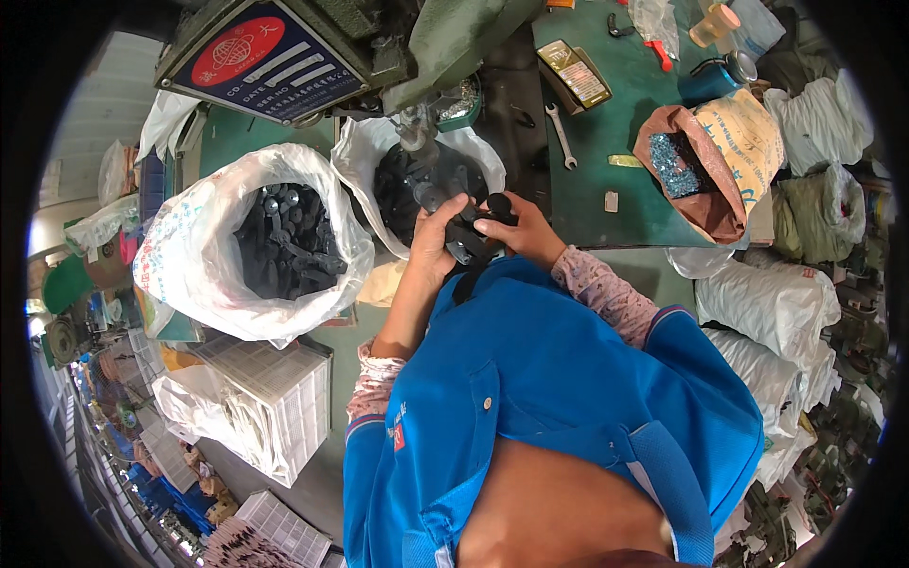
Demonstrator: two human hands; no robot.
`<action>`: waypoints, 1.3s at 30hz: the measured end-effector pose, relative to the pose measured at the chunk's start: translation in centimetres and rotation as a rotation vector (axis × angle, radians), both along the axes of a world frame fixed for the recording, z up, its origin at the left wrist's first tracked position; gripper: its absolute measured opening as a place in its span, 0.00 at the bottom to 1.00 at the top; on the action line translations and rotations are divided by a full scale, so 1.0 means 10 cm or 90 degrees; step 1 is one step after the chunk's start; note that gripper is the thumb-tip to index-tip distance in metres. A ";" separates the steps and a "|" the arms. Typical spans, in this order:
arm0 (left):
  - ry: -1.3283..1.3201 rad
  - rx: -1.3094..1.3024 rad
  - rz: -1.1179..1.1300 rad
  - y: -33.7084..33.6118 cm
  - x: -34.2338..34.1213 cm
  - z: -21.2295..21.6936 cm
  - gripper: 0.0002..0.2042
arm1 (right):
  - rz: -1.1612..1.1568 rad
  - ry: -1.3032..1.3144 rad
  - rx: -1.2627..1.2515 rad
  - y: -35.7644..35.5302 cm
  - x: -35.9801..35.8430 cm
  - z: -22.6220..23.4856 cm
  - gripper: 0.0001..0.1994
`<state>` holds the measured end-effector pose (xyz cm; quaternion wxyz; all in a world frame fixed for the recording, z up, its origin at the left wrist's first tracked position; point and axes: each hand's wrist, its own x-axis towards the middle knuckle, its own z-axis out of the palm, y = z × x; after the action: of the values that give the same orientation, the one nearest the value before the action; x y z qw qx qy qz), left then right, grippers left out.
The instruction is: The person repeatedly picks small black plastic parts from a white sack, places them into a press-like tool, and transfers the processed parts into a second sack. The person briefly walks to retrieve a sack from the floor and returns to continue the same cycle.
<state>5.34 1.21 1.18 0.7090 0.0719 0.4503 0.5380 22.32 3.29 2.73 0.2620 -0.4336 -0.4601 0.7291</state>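
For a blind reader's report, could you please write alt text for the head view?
Both hands, left hand and right hand, hold small black parts together under a green press machine. Two white bags of black parts stand to the left, a spanner lies on the green table.

both hands meet just under the green press machine (445, 38): the left hand (434, 241) and the right hand (516, 232) grip a cluster of black plastic parts (471, 235) between them, at the edge of an open white bag of black parts (431, 180). to the left stands a larger white bag of black parts (275, 237), above a white slatted crate (275, 398). on the green worktable (587, 189) lie a spanner (561, 135), a small box (573, 73) and a brown bag of blue pieces (686, 170)
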 end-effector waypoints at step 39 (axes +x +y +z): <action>0.016 0.056 -0.113 -0.06 0.48 0.44 0.12 | 0.130 -0.332 0.954 0.37 0.61 0.32 0.19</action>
<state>10.18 0.63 5.57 0.7442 0.1492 0.4271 0.4914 28.44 7.01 5.96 0.2997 -0.2542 -0.9115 0.1214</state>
